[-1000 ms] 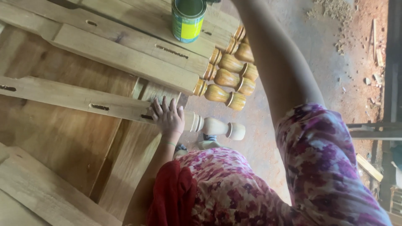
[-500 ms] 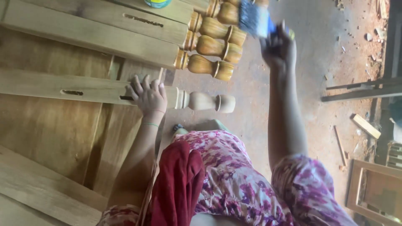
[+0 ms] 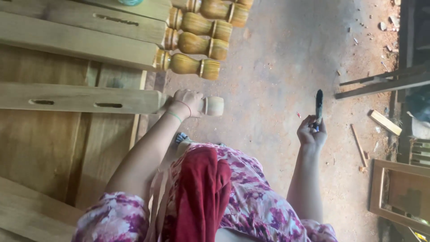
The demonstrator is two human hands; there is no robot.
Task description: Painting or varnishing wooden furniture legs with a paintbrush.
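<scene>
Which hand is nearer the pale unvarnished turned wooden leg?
Left. The left hand grips the pale unvarnished turned wooden leg at its neck; the right hand holds a dark paintbrush well away over the floor.

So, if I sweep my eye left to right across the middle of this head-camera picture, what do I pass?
Pale slotted wooden post → left hand gripping its turned end → the unpainted knob → bare concrete floor → right hand holding a paintbrush upright → loose wood offcut.

wooden planks (image 3: pixel 40 148) carry 4 turned furniture legs (image 3: pixel 80 97); wood scraps (image 3: pixel 384 122) lie on the dusty concrete floor (image 3: pixel 277 67).
</scene>
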